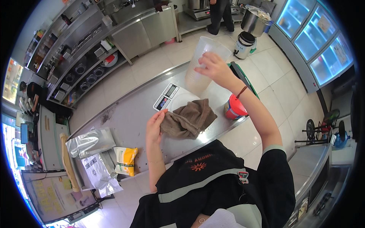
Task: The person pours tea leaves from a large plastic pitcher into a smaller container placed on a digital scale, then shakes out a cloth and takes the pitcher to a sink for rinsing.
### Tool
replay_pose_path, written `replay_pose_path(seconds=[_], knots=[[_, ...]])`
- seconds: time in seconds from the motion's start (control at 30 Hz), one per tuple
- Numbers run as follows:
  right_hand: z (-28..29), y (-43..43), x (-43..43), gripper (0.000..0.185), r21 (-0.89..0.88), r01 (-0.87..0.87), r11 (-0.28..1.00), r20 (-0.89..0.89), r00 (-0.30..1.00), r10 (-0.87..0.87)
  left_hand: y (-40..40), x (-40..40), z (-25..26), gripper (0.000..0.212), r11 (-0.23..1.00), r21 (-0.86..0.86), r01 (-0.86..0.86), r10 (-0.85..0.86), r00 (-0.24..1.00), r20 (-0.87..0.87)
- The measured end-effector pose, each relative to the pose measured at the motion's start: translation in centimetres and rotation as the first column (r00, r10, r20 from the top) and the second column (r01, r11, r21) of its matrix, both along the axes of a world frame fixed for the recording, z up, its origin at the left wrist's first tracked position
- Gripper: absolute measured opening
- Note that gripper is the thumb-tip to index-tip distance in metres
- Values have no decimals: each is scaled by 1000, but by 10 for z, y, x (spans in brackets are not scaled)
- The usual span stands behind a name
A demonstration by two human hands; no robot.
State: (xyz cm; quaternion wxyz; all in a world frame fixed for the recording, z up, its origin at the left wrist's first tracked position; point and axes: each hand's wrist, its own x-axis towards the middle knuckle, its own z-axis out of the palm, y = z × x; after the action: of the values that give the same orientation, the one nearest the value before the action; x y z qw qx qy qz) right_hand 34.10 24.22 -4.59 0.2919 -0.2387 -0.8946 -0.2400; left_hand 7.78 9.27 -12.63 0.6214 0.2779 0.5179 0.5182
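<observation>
My left hand (156, 125) pinches one edge of a crumpled brown cloth (189, 118) between thumb and fingers. Part of the cloth lies over the round platform of a white digital kitchen scale (166, 97), whose display and buttons stay uncovered. My right hand (214, 67) is raised, fingers curled, in front of a tall stack of translucent plastic cups (196, 77). Whether its fingers grip the stack or only overlap it in the picture, I cannot tell. Below my right forearm stands a tub with a red lid (237, 105).
Silver foil bags (91, 142) and a yellow-and-white packet (125, 161) lie at the left end of the steel table (137, 114). A green-rimmed black bin (242, 75) adjoins its far right corner. Beyond are an insulated dispenser (244, 45), a steel pot (255, 21) and two people.
</observation>
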Motion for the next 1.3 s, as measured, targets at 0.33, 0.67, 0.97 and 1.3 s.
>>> replay_pose_path(seconds=[0.33, 0.67, 0.97, 1.3], knots=[[-44, -51, -15, 7, -132, 23, 991, 305, 952, 19, -5, -6, 0, 24, 1000, -14, 16, -17, 999, -30], [-37, -138, -37, 26, -646, -55, 761, -94, 996, -8, -6, 5, 15, 23, 999, -24, 38, -39, 999, -13], [-69, -144, -9, 25, -920, -311, 238, -391, 763, -515, -6, 6, 37, 19, 994, 105, 21, -11, 996, -90], [97, -192, 21, 22, -480, -122, 869, -566, 799, -201, -15, 46, 154, 23, 562, 803, 196, 659, 480, -579]])
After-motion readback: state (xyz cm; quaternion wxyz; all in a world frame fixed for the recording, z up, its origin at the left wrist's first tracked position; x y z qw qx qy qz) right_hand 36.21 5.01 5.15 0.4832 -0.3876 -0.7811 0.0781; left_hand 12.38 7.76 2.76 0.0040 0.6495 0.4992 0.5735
